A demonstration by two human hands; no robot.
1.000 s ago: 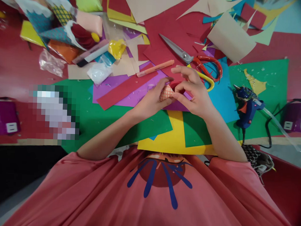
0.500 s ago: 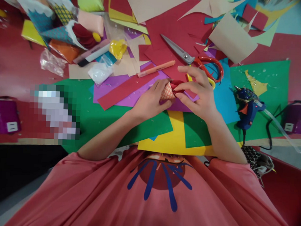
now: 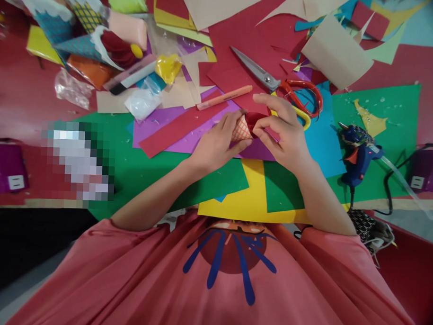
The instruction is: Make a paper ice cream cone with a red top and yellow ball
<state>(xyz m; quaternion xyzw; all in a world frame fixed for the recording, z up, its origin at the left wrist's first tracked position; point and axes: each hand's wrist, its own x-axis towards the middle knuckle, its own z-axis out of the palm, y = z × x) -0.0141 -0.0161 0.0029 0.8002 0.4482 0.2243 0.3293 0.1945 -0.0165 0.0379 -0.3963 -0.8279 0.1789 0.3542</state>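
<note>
Held in my left hand (image 3: 215,142) is a small paper cone (image 3: 241,129) with an orange criss-cross pattern, fingers on its far side and thumb on its near side. Dark red paper (image 3: 252,119) sticks out of the cone's wide end, which faces right. The thumb and index finger of my right hand (image 3: 286,139) pinch at the edge of that red paper, while its other fingers are raised. Just beyond my right hand lie scissors (image 3: 262,76) with red handles and a yellow handle (image 3: 303,118), partly covered by the hand. An orange marker (image 3: 224,98) lies beyond the cone.
A blue glue gun (image 3: 360,160) with a cord rests at right on green paper (image 3: 399,116). At upper left are finished paper cones (image 3: 81,48), bags of coloured clay (image 3: 144,100) and a white marker (image 3: 134,73). Paper scraps (image 3: 337,53) cover the back. A blurred-out object (image 3: 78,157) is at left.
My right hand has shifted slightly right, and its fingertips now pinch at the red paper's edge. My left hand keeps hold of the cone in nearly the same place.
</note>
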